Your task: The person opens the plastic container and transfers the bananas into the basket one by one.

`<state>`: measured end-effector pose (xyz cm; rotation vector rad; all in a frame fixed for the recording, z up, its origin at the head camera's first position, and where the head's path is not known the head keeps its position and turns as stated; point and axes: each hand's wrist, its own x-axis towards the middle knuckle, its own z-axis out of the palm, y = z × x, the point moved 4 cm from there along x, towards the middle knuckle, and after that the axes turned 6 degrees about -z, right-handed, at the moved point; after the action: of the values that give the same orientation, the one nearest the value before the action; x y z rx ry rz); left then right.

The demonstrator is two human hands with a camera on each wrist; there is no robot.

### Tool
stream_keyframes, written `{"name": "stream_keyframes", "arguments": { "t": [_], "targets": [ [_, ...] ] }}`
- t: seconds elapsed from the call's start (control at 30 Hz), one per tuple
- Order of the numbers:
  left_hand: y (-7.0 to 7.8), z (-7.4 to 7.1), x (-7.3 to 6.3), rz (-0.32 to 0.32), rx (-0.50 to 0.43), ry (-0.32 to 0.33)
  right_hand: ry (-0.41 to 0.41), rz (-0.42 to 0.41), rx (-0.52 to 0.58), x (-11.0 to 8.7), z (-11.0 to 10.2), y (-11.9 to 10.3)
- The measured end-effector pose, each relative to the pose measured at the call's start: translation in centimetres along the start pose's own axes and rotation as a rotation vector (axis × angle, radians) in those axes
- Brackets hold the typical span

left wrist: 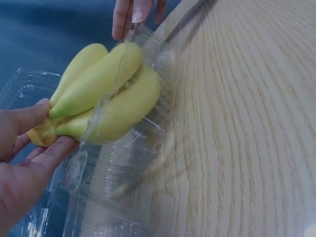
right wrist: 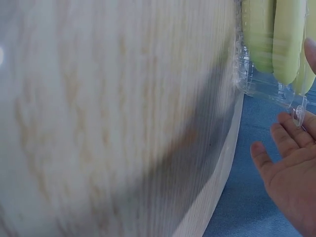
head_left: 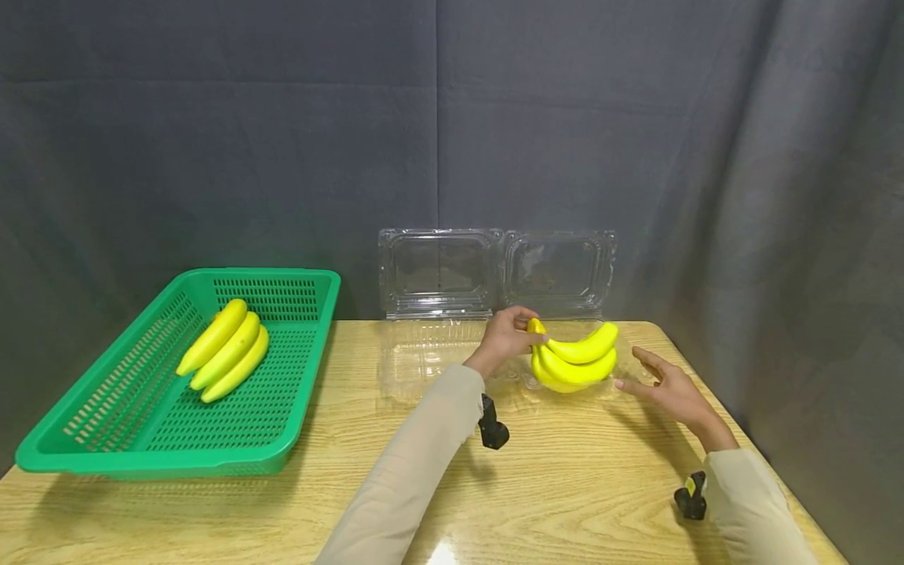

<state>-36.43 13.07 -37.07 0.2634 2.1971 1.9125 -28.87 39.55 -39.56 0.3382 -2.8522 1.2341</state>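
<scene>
My left hand (head_left: 507, 339) pinches the stem end of a bunch of yellow bananas (head_left: 575, 369), thumb on one side and fingers on the other. The bunch lies over the base of the right-hand clear plastic clamshell box, whose lid (head_left: 558, 271) stands raised behind. In the left wrist view, the clear wall (left wrist: 158, 126) of that box crosses in front of the bananas (left wrist: 98, 79). Fingers spread, my right hand (head_left: 671, 392) is at the box's right end. Its fingertips (right wrist: 284, 117) are right by the box's corner in the right wrist view.
A second clear clamshell box (head_left: 424, 353) adjoins on the left, lid (head_left: 441, 271) up. At the table's left stands a green slotted basket (head_left: 297, 424) holding another bunch of bananas (head_left: 227, 351). A dark curtain (head_left: 424, 141) hangs behind the wooden table (head_left: 565, 486).
</scene>
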Motion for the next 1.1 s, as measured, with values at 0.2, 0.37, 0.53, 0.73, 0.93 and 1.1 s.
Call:
{"name": "stream_keyframes", "arguments": {
  "t": [0.2,0.37,0.53,0.73,0.93,1.1],
  "targets": [
    [0.2,-0.6,-0.3,-0.003,-0.010,0.017,-0.008,-0.011,0.007,0.0,0.0,-0.3],
    [0.7,-1.1,-0.6,0.020,-0.006,0.004,-0.009,-0.009,-0.004,0.1,-0.2,-0.6],
    [0.6,-1.4,-0.7,0.015,-0.022,0.007,-0.004,0.011,-0.016,0.2,-0.2,-0.7],
    [0.3,-1.8,-0.8,0.005,-0.064,0.022,0.003,0.008,-0.071,0.2,-0.1,-1.1],
    [0.5,-2.0,-0.9,-0.013,-0.109,0.058,0.000,-0.015,-0.134,0.1,0.2,-1.5],
    [0.9,-2.2,-1.2,0.006,-0.140,0.083,-0.012,-0.045,-0.178,0.2,0.4,-1.5]
  ]
}}
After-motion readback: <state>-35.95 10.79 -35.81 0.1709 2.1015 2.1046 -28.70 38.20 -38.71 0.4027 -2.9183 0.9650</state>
